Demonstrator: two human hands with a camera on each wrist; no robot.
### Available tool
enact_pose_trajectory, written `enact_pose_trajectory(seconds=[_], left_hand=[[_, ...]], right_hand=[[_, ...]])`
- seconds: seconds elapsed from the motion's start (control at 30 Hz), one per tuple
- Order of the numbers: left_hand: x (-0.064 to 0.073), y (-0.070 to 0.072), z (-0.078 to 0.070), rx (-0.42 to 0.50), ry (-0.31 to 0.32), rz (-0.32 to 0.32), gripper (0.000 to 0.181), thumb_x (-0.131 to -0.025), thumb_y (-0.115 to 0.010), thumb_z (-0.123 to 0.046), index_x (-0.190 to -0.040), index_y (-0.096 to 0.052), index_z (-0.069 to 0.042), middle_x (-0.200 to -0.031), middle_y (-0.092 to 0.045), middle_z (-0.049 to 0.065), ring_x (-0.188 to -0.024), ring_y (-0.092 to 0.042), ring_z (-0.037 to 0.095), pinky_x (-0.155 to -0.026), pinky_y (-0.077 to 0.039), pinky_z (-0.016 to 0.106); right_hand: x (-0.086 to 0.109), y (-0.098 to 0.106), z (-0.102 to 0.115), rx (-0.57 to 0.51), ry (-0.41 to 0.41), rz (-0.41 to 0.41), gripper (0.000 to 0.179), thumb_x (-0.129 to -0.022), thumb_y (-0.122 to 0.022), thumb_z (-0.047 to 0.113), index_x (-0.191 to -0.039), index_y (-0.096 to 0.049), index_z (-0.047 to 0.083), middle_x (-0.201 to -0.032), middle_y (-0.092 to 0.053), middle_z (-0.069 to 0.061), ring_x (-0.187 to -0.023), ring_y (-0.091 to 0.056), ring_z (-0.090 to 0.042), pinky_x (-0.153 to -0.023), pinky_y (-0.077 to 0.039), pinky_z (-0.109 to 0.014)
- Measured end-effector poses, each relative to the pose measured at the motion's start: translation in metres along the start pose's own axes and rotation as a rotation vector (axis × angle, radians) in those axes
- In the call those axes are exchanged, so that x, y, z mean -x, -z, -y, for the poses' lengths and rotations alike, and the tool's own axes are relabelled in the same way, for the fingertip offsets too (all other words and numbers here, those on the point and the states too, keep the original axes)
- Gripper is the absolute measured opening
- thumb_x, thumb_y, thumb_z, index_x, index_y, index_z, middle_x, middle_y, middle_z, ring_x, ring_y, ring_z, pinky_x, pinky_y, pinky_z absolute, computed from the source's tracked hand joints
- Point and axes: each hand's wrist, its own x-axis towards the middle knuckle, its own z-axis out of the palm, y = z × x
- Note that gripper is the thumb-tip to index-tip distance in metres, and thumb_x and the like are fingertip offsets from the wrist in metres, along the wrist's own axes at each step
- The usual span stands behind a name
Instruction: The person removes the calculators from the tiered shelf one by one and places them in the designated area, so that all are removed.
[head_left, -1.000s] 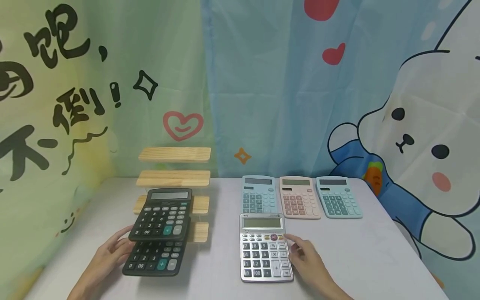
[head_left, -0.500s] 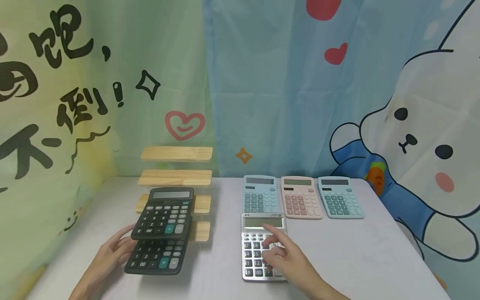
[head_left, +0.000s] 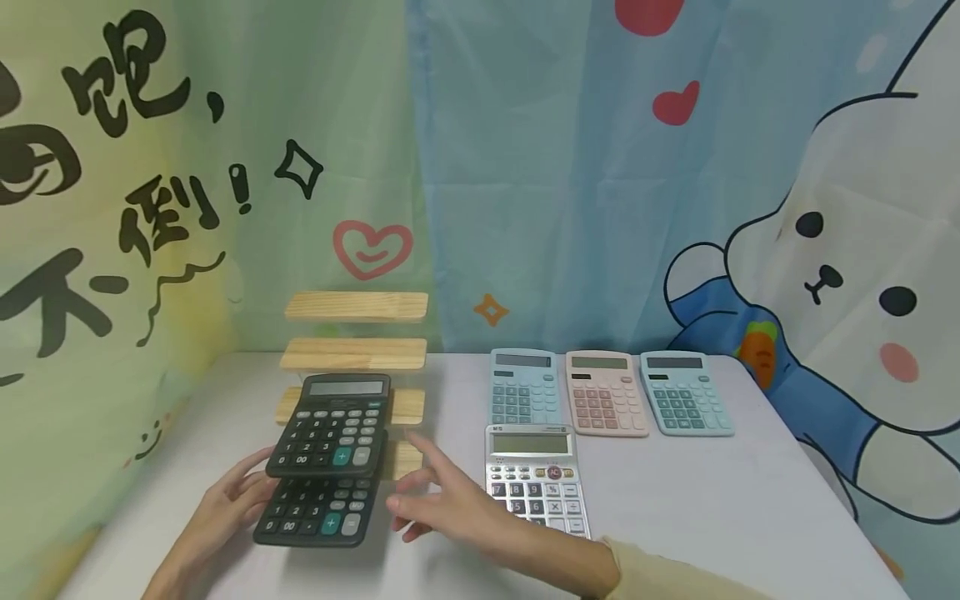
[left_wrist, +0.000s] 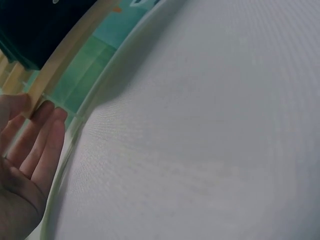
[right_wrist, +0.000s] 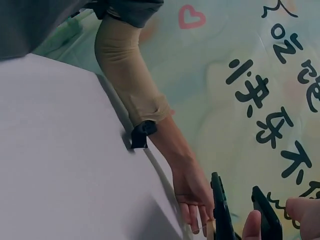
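Two black calculators lean one in front of the other on a tiered wooden rack (head_left: 354, 353): the upper calculator (head_left: 330, 429) overlaps the lower calculator (head_left: 315, 517). My left hand (head_left: 225, 504) is at their left side. In the left wrist view, its thumb and fingers (left_wrist: 42, 135) pinch the end of a wooden slat (left_wrist: 65, 47). My right hand (head_left: 446, 500) hovers right of the black calculators, index finger extended and the other fingers loosely bent, holding nothing. A silver calculator (head_left: 532, 471) lies behind the right forearm, its lower part hidden.
Behind the silver calculator stand a light blue calculator (head_left: 523, 387), a pink calculator (head_left: 606, 396) and a teal calculator (head_left: 686, 396) in a row. The white table (head_left: 675, 500) meets a printed cloth backdrop (head_left: 525, 208) at the back.
My right hand has moved left from the silver calculator's right edge, across it, to beside the black calculators. The left hand keeps its place at the rack.
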Motion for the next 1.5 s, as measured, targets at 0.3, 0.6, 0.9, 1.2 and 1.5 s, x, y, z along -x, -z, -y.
enact_pose_trajectory(seconds=[0.3, 0.6, 0.9, 1.2, 1.5], left_hand=[[0.0, 0.0, -0.002, -0.014, -0.015, -0.006, 0.082, -0.093, -0.054, -0.056, -0.156, -0.019, -0.017, -0.142, -0.052, 0.022, -0.12, -0.063, 0.026, -0.1, -0.058, 0.035], [-0.001, -0.001, 0.001, 0.003, -0.006, -0.007, 0.083, -0.092, -0.057, -0.057, -0.156, -0.02, -0.018, -0.137, -0.057, 0.019, -0.111, -0.067, 0.019, -0.102, -0.057, 0.04], [-0.001, -0.001, 0.001, -0.002, -0.009, -0.009, 0.082, -0.092, -0.057, -0.055, -0.155, -0.02, -0.018, -0.137, -0.057, 0.019, -0.104, -0.068, 0.009, -0.099, -0.058, 0.036], [-0.002, 0.0, 0.0, -0.012, 0.009, -0.008, 0.086, -0.09, -0.056, -0.06, -0.156, -0.02, -0.017, -0.138, -0.056, 0.02, -0.113, -0.066, 0.02, -0.1, -0.058, 0.037], [-0.002, -0.001, -0.001, -0.011, 0.013, -0.01, 0.088, -0.089, -0.057, -0.062, -0.156, -0.021, -0.018, -0.134, -0.06, 0.017, -0.11, -0.067, 0.017, -0.101, -0.057, 0.038]], right_hand=[[-0.023, -0.013, 0.011, -0.012, -0.003, 0.044, 0.079, -0.091, -0.067, 0.017, -0.154, -0.021, 0.026, -0.117, -0.056, -0.013, -0.077, -0.068, -0.014, -0.077, -0.064, -0.03], [-0.036, -0.02, 0.012, -0.008, -0.001, 0.007, 0.069, -0.094, -0.062, 0.015, -0.153, -0.027, 0.022, -0.106, -0.067, -0.018, -0.071, -0.066, -0.011, -0.077, -0.065, -0.031], [-0.041, -0.022, 0.012, 0.007, -0.007, -0.018, 0.061, -0.096, -0.057, 0.013, -0.151, -0.031, 0.018, -0.102, -0.066, -0.016, -0.079, -0.07, -0.014, -0.084, -0.064, -0.029], [-0.041, -0.023, 0.009, -0.093, -0.004, -0.028, 0.055, -0.097, -0.054, 0.01, -0.149, -0.035, 0.011, -0.106, -0.06, -0.012, -0.086, -0.069, -0.01, -0.09, -0.061, -0.026], [-0.041, -0.024, 0.006, -0.179, -0.015, -0.018, 0.057, -0.097, -0.055, 0.009, -0.15, -0.033, 0.012, -0.116, -0.057, -0.014, -0.095, -0.07, -0.012, -0.095, -0.058, -0.022]])
